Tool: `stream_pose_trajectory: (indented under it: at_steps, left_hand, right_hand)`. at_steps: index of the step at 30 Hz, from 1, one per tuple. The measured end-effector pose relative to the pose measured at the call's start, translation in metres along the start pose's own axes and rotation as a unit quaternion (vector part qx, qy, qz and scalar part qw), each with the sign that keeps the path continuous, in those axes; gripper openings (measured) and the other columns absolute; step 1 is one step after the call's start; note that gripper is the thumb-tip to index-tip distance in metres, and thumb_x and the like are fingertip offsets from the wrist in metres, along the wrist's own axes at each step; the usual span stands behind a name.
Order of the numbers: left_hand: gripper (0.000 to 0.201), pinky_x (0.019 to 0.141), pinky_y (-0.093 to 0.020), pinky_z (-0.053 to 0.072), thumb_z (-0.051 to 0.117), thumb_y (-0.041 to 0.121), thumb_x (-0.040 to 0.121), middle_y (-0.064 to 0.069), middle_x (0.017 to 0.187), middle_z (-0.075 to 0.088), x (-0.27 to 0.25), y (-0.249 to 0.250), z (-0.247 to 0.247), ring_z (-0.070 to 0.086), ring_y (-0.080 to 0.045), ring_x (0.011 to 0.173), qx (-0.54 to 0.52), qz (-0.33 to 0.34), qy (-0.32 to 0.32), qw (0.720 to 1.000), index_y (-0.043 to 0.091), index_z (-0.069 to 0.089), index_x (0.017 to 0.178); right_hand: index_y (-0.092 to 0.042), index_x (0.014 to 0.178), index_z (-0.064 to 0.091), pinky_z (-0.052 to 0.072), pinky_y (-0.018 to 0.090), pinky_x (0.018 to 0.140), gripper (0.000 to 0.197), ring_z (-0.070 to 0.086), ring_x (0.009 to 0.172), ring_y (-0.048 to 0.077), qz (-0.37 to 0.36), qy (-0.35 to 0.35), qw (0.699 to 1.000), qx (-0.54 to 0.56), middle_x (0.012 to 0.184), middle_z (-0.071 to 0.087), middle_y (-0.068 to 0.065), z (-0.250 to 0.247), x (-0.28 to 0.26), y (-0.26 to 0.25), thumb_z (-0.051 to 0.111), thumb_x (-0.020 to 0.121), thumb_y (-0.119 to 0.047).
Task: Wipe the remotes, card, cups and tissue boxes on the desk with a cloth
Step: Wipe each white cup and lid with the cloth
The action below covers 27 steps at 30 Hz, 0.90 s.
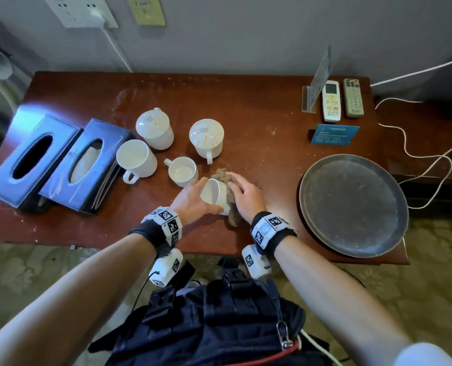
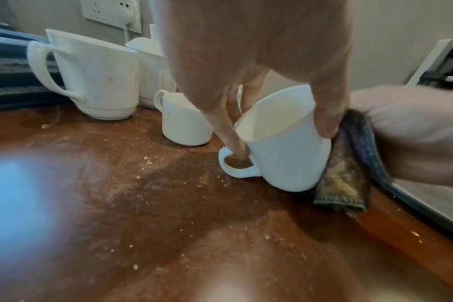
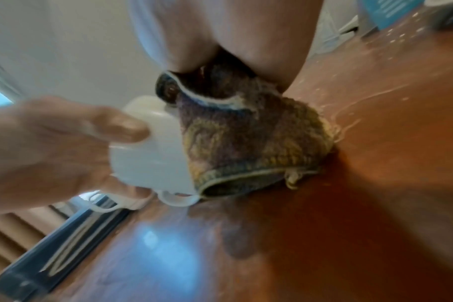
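The held cup (image 1: 215, 192) is plain white; the cloth (image 2: 347, 173) against it is mottled brown, yellow and purple with a bluish hem. Two lidded cups (image 1: 154, 128) carry orange flecks (so does the tall mug (image 2: 101, 81)). The desk (image 1: 246, 114) is reddish brown, the boxes (image 1: 32, 157) dark blue, the tray (image 1: 351, 204) grey, the card (image 1: 334, 134) blue, probably with pale lettering.

This looks like a hotel guest room. A reddish wooden desk (image 1: 246, 107) against the wall carries lidded tea mugs (image 1: 154, 128), two remotes (image 1: 342, 100), an acrylic sign holder (image 1: 316, 80) and a blue notice card (image 1: 334, 134). Patterned carpet (image 1: 436, 260) covers the floor.
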<state>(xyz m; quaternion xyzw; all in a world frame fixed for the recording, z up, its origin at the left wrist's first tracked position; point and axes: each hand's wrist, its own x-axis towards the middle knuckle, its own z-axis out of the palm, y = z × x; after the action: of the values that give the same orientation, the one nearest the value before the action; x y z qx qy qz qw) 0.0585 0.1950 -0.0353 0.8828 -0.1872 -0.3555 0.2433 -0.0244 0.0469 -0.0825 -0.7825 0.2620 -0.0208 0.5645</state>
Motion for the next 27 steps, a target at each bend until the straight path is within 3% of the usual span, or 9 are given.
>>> stream_pose_trajectory:
  at_steps: [3,8,12,15,17,21,25,27]
  left_hand:
    - [0.1,0.109,-0.042,0.038,0.085,0.038,0.07,-0.004,0.151,0.034,-0.002,-0.002,-0.001,0.039,-0.026,0.136,-0.008,-0.004,-0.005,1.0,0.022,0.03,0.152]
    - [0.102,0.111,-0.044,0.037,0.085,0.036,0.073,-0.008,0.156,0.024,-0.002,-0.004,0.0,0.032,-0.03,0.14,0.013,-0.004,-0.022,1.0,0.029,0.023,0.154]
    - [0.087,0.106,-0.047,0.045,0.078,0.045,0.079,-0.008,0.153,0.034,-0.002,0.004,-0.004,0.039,-0.028,0.136,-0.058,-0.026,-0.031,0.997,0.033,0.03,0.151]
    - [0.076,0.099,-0.043,0.051,0.078,0.038,0.081,-0.006,0.142,0.046,0.0,0.011,-0.006,0.046,-0.023,0.126,-0.086,-0.03,-0.009,0.996,0.03,0.04,0.146]
    - [0.074,0.094,-0.036,0.048,0.081,0.032,0.078,-0.007,0.133,0.047,0.002,0.017,-0.005,0.047,-0.022,0.119,-0.073,-0.012,-0.004,0.997,0.029,0.043,0.141]
    - [0.076,0.089,-0.033,0.041,0.084,0.018,0.072,-0.009,0.129,0.041,0.006,0.025,0.002,0.045,-0.026,0.116,-0.061,0.02,0.02,0.998,0.027,0.04,0.134]
    - [0.095,0.101,-0.039,0.044,0.086,0.011,0.069,-0.01,0.14,0.037,0.009,0.025,0.007,0.041,-0.028,0.127,-0.071,0.018,0.021,0.997,0.021,0.03,0.146]
    - [0.093,0.104,-0.037,0.041,0.083,0.011,0.074,-0.01,0.143,0.033,0.01,0.024,0.007,0.038,-0.029,0.132,-0.068,0.015,0.012,0.998,0.023,0.031,0.149]
  right_hand:
    - [-0.023,0.135,0.057,0.04,0.039,0.109,0.035,0.053,0.127,0.024,0.044,-0.02,0.997,-0.064,0.136,0.06,0.0,-0.014,0.008,0.011,0.046,0.102,-0.025]
    - [-0.026,0.135,0.057,0.039,0.041,0.109,0.035,0.052,0.128,0.027,0.032,-0.042,0.992,-0.111,0.137,0.059,0.0,-0.02,0.014,0.011,0.046,0.102,-0.03]
    - [-0.029,0.138,0.054,0.039,0.041,0.11,0.038,0.051,0.129,0.026,0.036,-0.026,0.994,-0.097,0.139,0.058,-0.001,-0.019,0.009,0.01,0.049,0.1,-0.031]
    - [-0.032,0.151,0.032,0.033,0.044,0.115,0.057,0.044,0.137,0.023,0.056,-0.011,0.997,-0.043,0.146,0.05,-0.004,-0.022,0.007,0.009,0.052,0.097,-0.037]
    - [-0.027,0.154,0.023,0.03,0.045,0.117,0.066,0.038,0.141,0.024,0.069,0.018,0.997,-0.019,0.151,0.044,-0.001,-0.032,0.008,0.0,0.054,0.097,-0.038]
    - [-0.022,0.154,0.025,0.032,0.036,0.116,0.068,0.038,0.14,0.016,0.056,0.054,0.995,0.057,0.152,0.04,0.0,-0.06,0.008,-0.015,0.059,0.095,-0.022]
    - [-0.027,0.15,0.037,0.037,0.04,0.114,0.064,0.043,0.136,0.015,0.04,0.02,0.997,0.056,0.15,0.044,-0.004,-0.067,0.005,-0.012,0.058,0.09,-0.016]
    - [-0.027,0.147,0.043,0.038,0.04,0.113,0.059,0.046,0.132,0.014,0.035,-0.009,0.998,0.058,0.147,0.048,-0.005,-0.062,0.002,-0.008,0.056,0.09,-0.013]
